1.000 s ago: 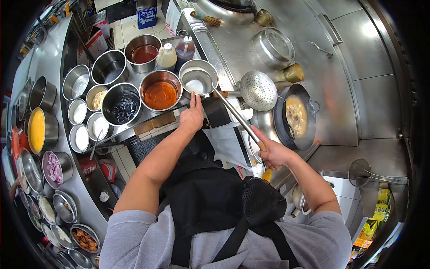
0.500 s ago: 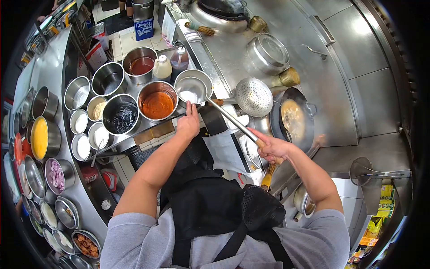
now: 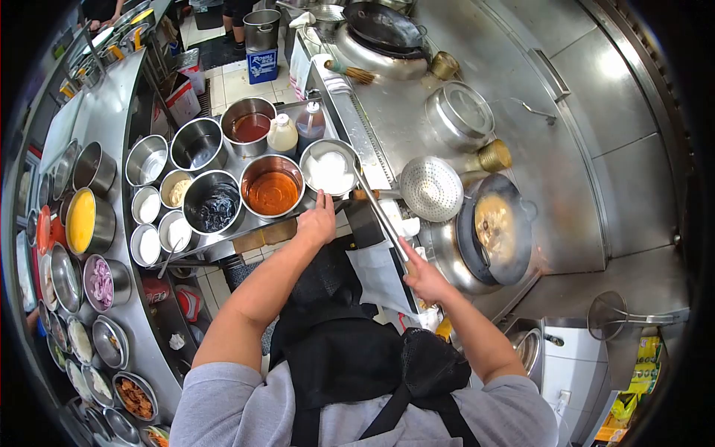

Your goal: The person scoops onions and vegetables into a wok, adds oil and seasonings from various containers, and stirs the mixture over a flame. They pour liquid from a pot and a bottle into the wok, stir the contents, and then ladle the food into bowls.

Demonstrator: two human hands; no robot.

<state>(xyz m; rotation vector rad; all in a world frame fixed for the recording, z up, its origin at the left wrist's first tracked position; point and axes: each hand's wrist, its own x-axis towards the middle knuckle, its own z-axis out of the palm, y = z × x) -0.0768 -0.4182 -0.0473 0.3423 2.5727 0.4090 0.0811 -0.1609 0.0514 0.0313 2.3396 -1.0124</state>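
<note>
My right hand (image 3: 426,279) is wrapped round the wooden grip of a long-handled ladle (image 3: 378,208). The ladle's bowl end dips into a steel pot (image 3: 304,177) holding something white, and the bowl itself is hard to make out there. With two fingers stretched out, my left hand (image 3: 318,223) reaches the near rim of that same pot and holds nothing. Just left of it stands a pot of orange-red sauce (image 3: 272,191). To the right, a perforated strainer (image 3: 431,188) with a wooden handle rests beside a wok (image 3: 526,249) containing brownish liquid.
More sauce pots, including a dark one (image 3: 212,203), and two jugs (image 3: 282,135) crowd the left stand. Bowls of ingredients, among them sliced onion (image 3: 100,281), line the far-left counter (image 3: 141,313). A second wok (image 3: 383,28) sits at the back of the range. Another person's legs show at the top.
The ladle's bowl has gone down into the pot of white contents. My right hand has drawn left and lower with the handle; my left hand stays by the rim. The view has shifted slightly.
</note>
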